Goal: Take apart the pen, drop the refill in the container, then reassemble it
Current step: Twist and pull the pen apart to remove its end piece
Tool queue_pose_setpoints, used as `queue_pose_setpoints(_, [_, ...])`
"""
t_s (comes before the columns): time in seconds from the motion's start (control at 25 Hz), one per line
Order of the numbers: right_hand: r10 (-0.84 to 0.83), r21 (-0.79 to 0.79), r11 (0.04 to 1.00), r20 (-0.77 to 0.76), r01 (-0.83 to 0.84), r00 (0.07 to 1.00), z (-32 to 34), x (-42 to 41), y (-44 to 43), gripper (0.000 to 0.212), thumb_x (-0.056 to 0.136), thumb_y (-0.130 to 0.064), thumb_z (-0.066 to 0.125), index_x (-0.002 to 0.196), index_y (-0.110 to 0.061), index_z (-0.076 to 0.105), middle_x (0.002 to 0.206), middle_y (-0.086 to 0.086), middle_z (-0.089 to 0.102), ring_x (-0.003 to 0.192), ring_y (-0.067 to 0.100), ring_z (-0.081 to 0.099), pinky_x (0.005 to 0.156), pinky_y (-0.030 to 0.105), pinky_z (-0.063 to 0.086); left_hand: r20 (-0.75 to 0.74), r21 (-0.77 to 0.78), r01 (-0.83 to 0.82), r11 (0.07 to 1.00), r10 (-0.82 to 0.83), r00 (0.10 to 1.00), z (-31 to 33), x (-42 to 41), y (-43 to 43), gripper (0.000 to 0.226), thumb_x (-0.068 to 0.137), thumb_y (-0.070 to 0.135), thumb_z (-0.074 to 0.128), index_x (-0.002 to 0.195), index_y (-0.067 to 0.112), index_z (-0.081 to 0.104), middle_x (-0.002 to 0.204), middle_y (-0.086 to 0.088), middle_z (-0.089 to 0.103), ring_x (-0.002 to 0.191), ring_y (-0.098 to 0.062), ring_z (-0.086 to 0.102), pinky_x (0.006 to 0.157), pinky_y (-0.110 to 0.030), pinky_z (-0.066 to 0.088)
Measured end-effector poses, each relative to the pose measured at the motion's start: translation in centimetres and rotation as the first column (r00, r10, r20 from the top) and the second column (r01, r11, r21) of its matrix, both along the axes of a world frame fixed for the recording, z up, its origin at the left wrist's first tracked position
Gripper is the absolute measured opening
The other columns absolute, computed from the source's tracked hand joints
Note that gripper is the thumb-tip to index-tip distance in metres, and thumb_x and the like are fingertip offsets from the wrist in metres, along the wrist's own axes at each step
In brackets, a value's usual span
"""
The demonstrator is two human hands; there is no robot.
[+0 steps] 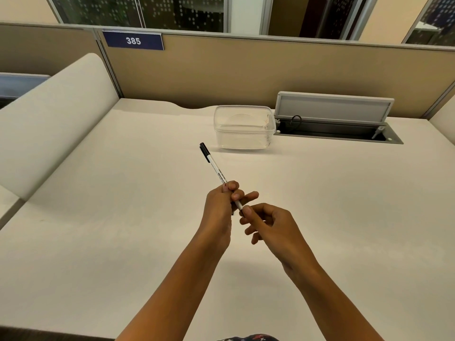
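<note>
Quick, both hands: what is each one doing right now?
Left hand: closed, gripping the pen round its barrel.
Right hand: closed, pinching the pen's near end between thumb and fingertips.

The bench [110,230] is a broad, pale cream surface with a shallow curved notch in its far edge. A clear plastic container [244,127] stands on it near that edge. Just right of the container, a cable hatch [344,136] is sunk into the bench, its grey flap [333,108] raised upright.
</note>
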State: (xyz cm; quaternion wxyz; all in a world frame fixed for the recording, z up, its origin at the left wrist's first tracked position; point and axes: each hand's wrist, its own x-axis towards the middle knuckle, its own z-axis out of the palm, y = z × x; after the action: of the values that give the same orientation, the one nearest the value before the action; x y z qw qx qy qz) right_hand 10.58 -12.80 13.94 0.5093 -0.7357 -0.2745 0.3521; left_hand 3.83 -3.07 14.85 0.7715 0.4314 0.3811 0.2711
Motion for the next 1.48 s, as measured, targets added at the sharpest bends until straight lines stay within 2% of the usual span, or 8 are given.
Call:
queue_pose_setpoints(0.12, [0.006,0.001,1.000,0.009,-0.006,1.000,-0.1,0.0,0.0,0.022,0.090,-0.035,0.060,0.084,-0.019,0.074,0.074,-0.003,0.075,0.063,0.008,0.067,0.058,0.021,0.053,-0.018,0.003,0.006,1.000,-0.006,1.000,0.0,0.0,0.0,0.043,0.100,0.013,0.016,0.070,0.018,0.046,0.043,0.009,0.043,0.070,-0.009,0.072,0.072,-0.030,0.044])
queue_pose_setpoints(0.32, [-0.044,-0.010,0.999,0.068,0.045,0.997,-0.4,0.0,0.0,0.018,0.080,-0.036,0.073,0.080,-0.018,0.071,0.066,-0.005,0.070,0.051,0.002,0.061,0.049,0.010,0.046,0.005,0.016,-0.006,1.000,0.006,1.000,-0.3,-0.1,-0.1,0.043,0.101,0.012,0.019,0.071,0.016,0.049,0.049,0.008,0.052,0.071,-0.011,0.072,0.086,-0.033,0.047])
queue_pose_setpoints(0.56, [-0.046,0.042,0.998,-0.009,0.047,0.999,-0.4,0.2,-0.2,0.015,0.085,-0.034,0.067,0.085,-0.020,0.071,0.073,-0.003,0.074,0.063,0.014,0.071,0.056,0.021,0.056,0.143,-0.087,0.013,0.996,-0.001,0.990,-0.5,-0.7,0.3,0.035,0.100,0.011,0.033,0.085,0.007,0.064,0.079,-0.003,0.076,0.079,-0.017,0.073,0.067,-0.025,0.057])
queue_pose_setpoints(0.76, [-0.106,0.084,0.991,0.023,0.104,0.994,-0.4,0.4,-0.4,0.009,0.081,-0.028,0.073,0.079,-0.019,0.072,0.065,-0.002,0.073,0.057,0.011,0.068,0.053,0.016,0.052,0.210,-0.088,0.079,0.993,-0.059,0.976,-0.8,-1.0,0.8,0.027,0.097,0.011,0.044,0.095,0.005,0.069,0.094,-0.005,0.076,0.091,-0.018,0.072,0.071,-0.023,0.057])
queue_pose_setpoints(1.2, [-0.093,0.106,0.990,0.011,0.091,0.996,0.0,0.9,-0.6,0.013,0.086,-0.021,0.068,0.093,-0.011,0.073,0.075,0.005,0.074,0.061,0.016,0.071,0.064,0.030,0.061,0.283,-0.096,0.039,0.995,-0.010,0.959,-1.3,-0.8,1.1,0.018,0.091,0.005,0.052,0.096,0.004,0.069,0.092,-0.004,0.077,0.090,-0.017,0.072,0.070,-0.022,0.057])
queue_pose_setpoints(1.32, [-0.122,0.100,0.989,0.087,0.113,0.989,-0.1,0.8,-0.7,0.003,0.081,-0.020,0.074,0.083,-0.020,0.073,0.069,-0.003,0.073,0.058,0.012,0.071,0.061,0.022,0.059,0.283,-0.138,0.022,0.990,0.018,0.959,-1.7,-0.8,0.8,0.018,0.091,0.005,0.052,0.096,0.004,0.069,0.093,-0.005,0.077,0.091,-0.018,0.072,0.071,-0.024,0.058])
queue_pose_setpoints(1.4, [-0.119,0.086,0.991,0.149,0.107,0.982,-0.1,0.9,-0.9,0.011,0.076,-0.019,0.078,0.077,-0.026,0.070,0.068,-0.009,0.072,0.057,0.008,0.070,0.054,0.011,0.053,0.285,-0.178,0.010,0.984,0.042,0.957,-2.0,-0.7,0.5,0.018,0.092,0.006,0.052,0.098,0.004,0.069,0.094,-0.006,0.076,0.092,-0.017,0.072,0.071,-0.024,0.058])
queue_pose_setpoints(1.48, [-0.086,0.062,0.995,0.147,0.078,0.985,0.0,1.2,-1.0,0.015,0.073,-0.019,0.081,0.080,-0.026,0.070,0.072,-0.010,0.073,0.059,0.007,0.070,0.055,0.010,0.052,0.285,-0.210,-0.004,0.978,0.065,0.956,-2.2,-0.8,0.3,0.018,0.091,0.007,0.052,0.098,0.004,0.069,0.095,-0.005,0.076,0.091,-0.016,0.072,0.071,-0.023,0.058])
